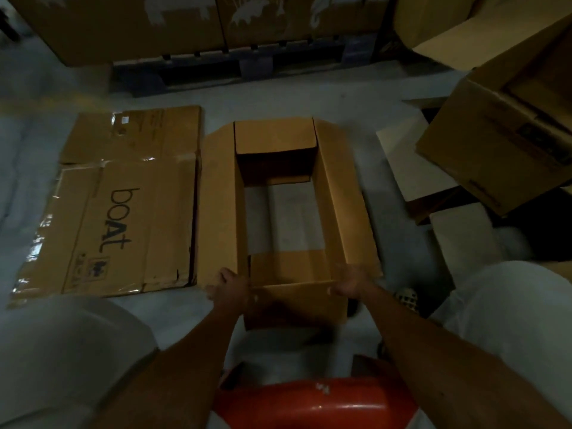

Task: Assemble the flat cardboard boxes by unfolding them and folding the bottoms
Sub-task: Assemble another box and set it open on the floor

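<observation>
Grey concrete floor (349, 97), dim room. Opened box (278, 193) stood on floor, centre. L hand (230, 289) & R hand (349, 281) each gripped its near flap corners. Flattened box (123, 205) lay just left; stacked cartons (507, 144) right.

I see a warehouse or storeroom: stacked cartons (139, 23) on a pallet (235, 68) at top, concrete floor (340, 97), loose boxes (495, 144) right.

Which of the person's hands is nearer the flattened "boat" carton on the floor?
Left. The left hand grips the open box's near-left corner beside the boat carton; the right hand holds the opposite corner.
</observation>
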Tool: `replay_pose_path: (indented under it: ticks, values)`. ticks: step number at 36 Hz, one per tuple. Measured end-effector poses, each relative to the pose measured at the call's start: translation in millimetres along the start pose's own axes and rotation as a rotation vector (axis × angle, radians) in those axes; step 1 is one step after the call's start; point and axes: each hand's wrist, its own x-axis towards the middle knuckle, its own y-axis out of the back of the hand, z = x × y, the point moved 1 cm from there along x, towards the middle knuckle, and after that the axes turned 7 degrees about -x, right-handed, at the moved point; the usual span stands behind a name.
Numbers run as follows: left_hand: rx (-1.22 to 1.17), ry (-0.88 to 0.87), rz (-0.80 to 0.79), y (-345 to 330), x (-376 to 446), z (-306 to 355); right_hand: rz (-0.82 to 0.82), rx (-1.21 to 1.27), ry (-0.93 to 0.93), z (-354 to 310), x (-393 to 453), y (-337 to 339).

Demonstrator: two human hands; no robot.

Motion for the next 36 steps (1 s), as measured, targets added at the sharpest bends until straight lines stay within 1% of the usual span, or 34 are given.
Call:
replay_pose_path:
  ticks: [2,5,6,8,10,11,12,13,16,18,20,22,24,26,28,30,32,33,35,36]
  values:
    - [-0.030,0.005,0.059,0.2,7.9,7.2,-0.015,-0.060,-0.002,-6.1,8.3,-0.4]
    - [-0.146,-0.013,0.061,-1.4,20.4,10.3,-0.008,-0.195,-0.024,-14.5,16.7,-5.1]
    - [-0.167,-0.011,0.036,-3.5,24.0,9.8,0.010,-0.230,-0.035,-17.9,17.4,-4.5]
    - [-0.164,0.014,-0.074,-7.5,30.8,10.8,0.023,-0.282,-0.055,-23.9,21.4,-2.6]
    - [-0.218,0.163,-0.184,-13.8,44.0,11.7,-0.075,-0.262,-0.089,-29.6,25.3,3.1]
    - [-0.272,0.217,-0.208,-13.7,52.6,13.2,-0.126,-0.251,-0.096,-32.3,26.7,8.0]
    - [-0.315,0.234,-0.199,-7.2,55.9,17.4,-0.170,-0.254,-0.099,-34.3,29.5,12.2]
    - [-0.374,0.206,-0.164,3.7,58.0,21.8,-0.206,-0.270,-0.103,-34.7,32.5,15.5]
    - [-0.546,0.006,0.049,41.3,63.5,36.7,-0.291,-0.316,-0.118,-34.1,45.0,11.5]
    - [-0.660,-0.005,0.101,61.1,75.2,43.2,-0.309,-0.309,-0.166,-29.6,53.5,3.3]
    - [-0.725,0.006,0.119,64.7,89.5,39.2,-0.275,-0.299,-0.209,-21.9,61.6,-2.6]
    - [-0.743,0.013,0.161,59.9,95.7,28.7,-0.232,-0.285,-0.203,-14.3,68.3,-6.9]
    - [-0.700,0.049,0.268,55.5,98.4,22.9,-0.239,-0.235,-0.197,-15.8,67.4,-7.4]
    - [-0.684,0.065,0.316,52.5,98.2,26.8,-0.280,-0.299,-0.151,-23.0,63.2,-5.3]
    - [-0.652,0.068,0.289,49.7,103.5,27.7,-0.325,-0.431,-0.101,-38.4,60.9,4.1]
    - [-0.560,0.092,0.239,47.3,110.7,23.7,-0.332,-0.556,-0.053,-60.4,68.8,17.1]
    - [-0.531,0.109,0.204,45.2,116.1,20.5,-0.227,-0.617,0.067,-87.3,88.0,27.5]
    - [-0.524,0.115,0.188,44.0,118.4,20.9,-0.150,-0.593,0.133,-102.3,99.4,32.0]
    - [-0.488,0.114,0.182,44.9,120.4,21.8,-0.041,-0.450,0.241,-131.7,122.4,38.4]
    - [-0.474,0.106,0.181,44.4,122.4,21.1,-0.012,-0.359,0.272,-144.5,134.9,40.9]
